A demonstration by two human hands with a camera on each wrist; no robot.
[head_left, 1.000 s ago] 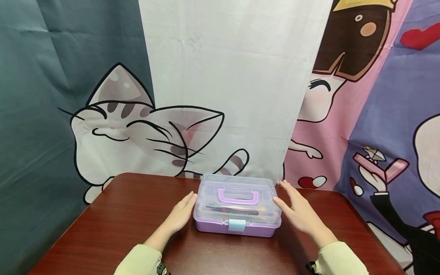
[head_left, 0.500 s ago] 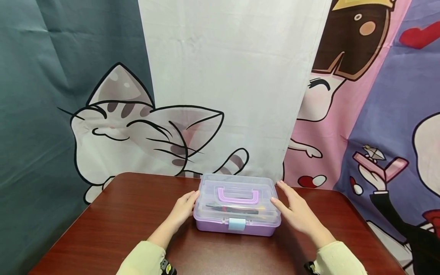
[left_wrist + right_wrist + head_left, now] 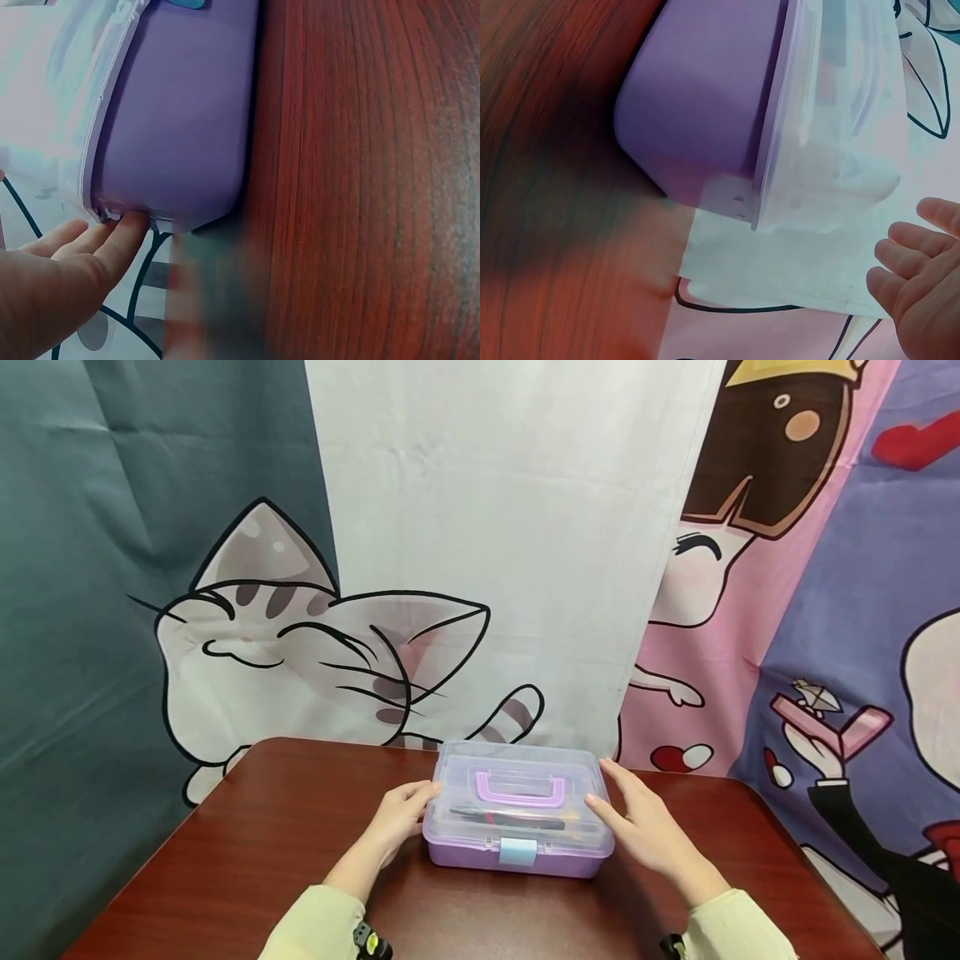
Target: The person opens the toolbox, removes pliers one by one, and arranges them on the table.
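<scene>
A storage box (image 3: 517, 810) with a clear lid and a purple base stands on the table, its lid down. On top is a purple carry handle (image 3: 520, 792), and a light blue latch (image 3: 517, 852) sits at the front. Slim pen-like items show through the lid. My left hand (image 3: 397, 818) is at the box's left end; in the left wrist view its extended fingers (image 3: 124, 240) touch the end just under the lid's rim. My right hand (image 3: 652, 827) is spread beside the right end, and the right wrist view shows its fingers (image 3: 915, 247) apart from the box.
A dark red-brown wooden table (image 3: 247, 860) carries the box near its back edge. Behind it hangs a printed cloth (image 3: 487, 527) with cartoon figures, including a cat.
My left hand has moved right, up against the box, its thumb now over the lid's left edge. My right hand has drifted slightly left toward the lid. The box has not moved.
</scene>
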